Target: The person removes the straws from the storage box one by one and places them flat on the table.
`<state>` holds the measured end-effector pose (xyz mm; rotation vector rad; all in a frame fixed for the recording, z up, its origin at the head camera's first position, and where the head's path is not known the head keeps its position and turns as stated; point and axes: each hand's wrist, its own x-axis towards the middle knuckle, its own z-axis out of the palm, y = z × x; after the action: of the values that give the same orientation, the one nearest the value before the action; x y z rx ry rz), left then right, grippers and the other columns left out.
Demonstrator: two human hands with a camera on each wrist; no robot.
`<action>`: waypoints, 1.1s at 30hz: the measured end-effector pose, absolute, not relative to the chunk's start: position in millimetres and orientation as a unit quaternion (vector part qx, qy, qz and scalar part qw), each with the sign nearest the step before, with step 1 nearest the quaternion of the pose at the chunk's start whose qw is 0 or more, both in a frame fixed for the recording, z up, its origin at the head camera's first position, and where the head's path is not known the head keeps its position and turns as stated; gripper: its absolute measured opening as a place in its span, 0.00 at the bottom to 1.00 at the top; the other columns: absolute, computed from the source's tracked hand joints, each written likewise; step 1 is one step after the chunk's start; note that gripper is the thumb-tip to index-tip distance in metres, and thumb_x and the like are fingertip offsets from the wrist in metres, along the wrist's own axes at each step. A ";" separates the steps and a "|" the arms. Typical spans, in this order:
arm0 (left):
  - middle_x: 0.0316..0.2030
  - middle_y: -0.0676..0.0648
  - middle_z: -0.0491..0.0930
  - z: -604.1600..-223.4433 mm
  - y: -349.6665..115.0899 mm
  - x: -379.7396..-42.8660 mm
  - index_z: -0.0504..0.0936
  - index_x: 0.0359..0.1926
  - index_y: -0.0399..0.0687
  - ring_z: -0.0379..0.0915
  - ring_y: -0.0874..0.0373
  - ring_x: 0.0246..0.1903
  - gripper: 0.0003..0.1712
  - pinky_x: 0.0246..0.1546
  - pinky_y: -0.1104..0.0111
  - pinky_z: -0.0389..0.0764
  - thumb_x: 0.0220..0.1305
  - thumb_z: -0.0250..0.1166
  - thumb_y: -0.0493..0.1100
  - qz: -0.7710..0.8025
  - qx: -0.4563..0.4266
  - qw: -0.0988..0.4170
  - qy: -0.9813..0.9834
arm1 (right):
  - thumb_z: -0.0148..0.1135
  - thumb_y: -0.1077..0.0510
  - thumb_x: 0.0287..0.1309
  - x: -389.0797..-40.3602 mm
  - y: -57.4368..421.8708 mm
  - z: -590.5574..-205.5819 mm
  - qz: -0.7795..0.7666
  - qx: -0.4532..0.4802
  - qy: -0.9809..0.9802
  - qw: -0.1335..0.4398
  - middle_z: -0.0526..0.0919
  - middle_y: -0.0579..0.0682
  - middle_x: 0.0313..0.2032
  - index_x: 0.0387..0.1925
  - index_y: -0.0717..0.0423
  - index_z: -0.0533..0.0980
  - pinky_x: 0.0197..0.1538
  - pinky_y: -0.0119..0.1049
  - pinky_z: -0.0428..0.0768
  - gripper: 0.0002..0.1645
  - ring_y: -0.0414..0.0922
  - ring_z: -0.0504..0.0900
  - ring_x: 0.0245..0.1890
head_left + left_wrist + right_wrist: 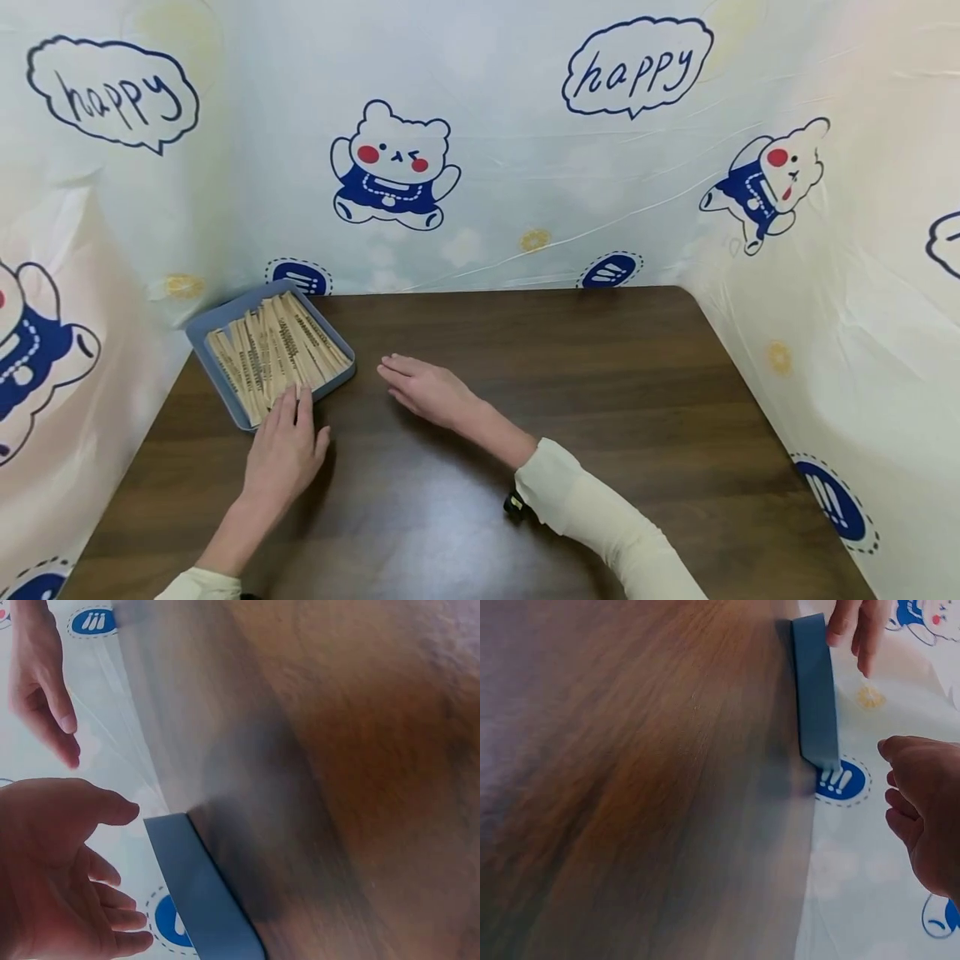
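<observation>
A blue-grey tray (217, 371) stands at the table's back left corner. It is filled with thin, flat tan sticks (281, 342) with dark printing, lying side by side. My left hand (285, 450) reaches to the tray's near edge, fingers extended and fingertips overlapping the rim and stick ends in the head view. To the right of the tray is my right hand (431, 392), fingers straight and pointing toward it, holding nothing. Both wrist views show the tray's outer wall, as the left wrist one does with the wall (202, 889) beside my left fingers; the sticks are hidden there.
The dark brown wooden table (585, 375) extends right and toward me. A pale cloth (495, 167) printed with cartoon bears hangs along the back and both sides, close behind the tray. A small black device (514, 505) sits at my right sleeve.
</observation>
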<state>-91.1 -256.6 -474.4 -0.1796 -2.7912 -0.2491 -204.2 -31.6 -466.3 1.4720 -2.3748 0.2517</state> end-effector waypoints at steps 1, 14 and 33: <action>0.59 0.22 0.56 -474.6 -257.8 -90.2 0.57 0.61 0.22 0.55 0.29 0.57 0.41 0.52 0.40 0.61 0.52 0.65 0.40 -0.088 -0.060 0.164 -0.981 | 0.51 0.52 0.65 -205.1 -35.3 -466.7 0.082 0.519 -0.834 0.167 0.69 0.51 0.60 0.61 0.55 0.68 0.61 0.31 0.63 0.25 0.43 0.65 0.61; 0.59 0.20 0.55 -486.8 -273.8 -81.1 0.56 0.60 0.18 0.53 0.28 0.57 0.43 0.52 0.40 0.60 0.49 0.67 0.38 -0.090 -0.031 0.166 -0.981 | 0.48 0.53 0.66 -212.9 -76.3 -468.3 0.039 0.556 -0.814 0.166 0.70 0.51 0.60 0.61 0.55 0.68 0.62 0.30 0.60 0.24 0.44 0.64 0.62; 0.60 0.20 0.53 -492.8 -283.2 -79.1 0.55 0.60 0.18 0.52 0.27 0.58 0.42 0.54 0.40 0.58 0.52 0.65 0.38 -0.083 0.001 0.135 -0.987 | 0.43 0.52 0.69 -227.5 -109.3 -484.3 -0.045 0.558 -0.818 0.133 0.63 0.49 0.64 0.66 0.50 0.62 0.65 0.37 0.58 0.25 0.46 0.58 0.65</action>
<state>-79.1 -283.2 -492.8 0.0026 -2.8602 -0.2394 -227.5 -109.3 -484.3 1.6201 -2.3718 -0.1314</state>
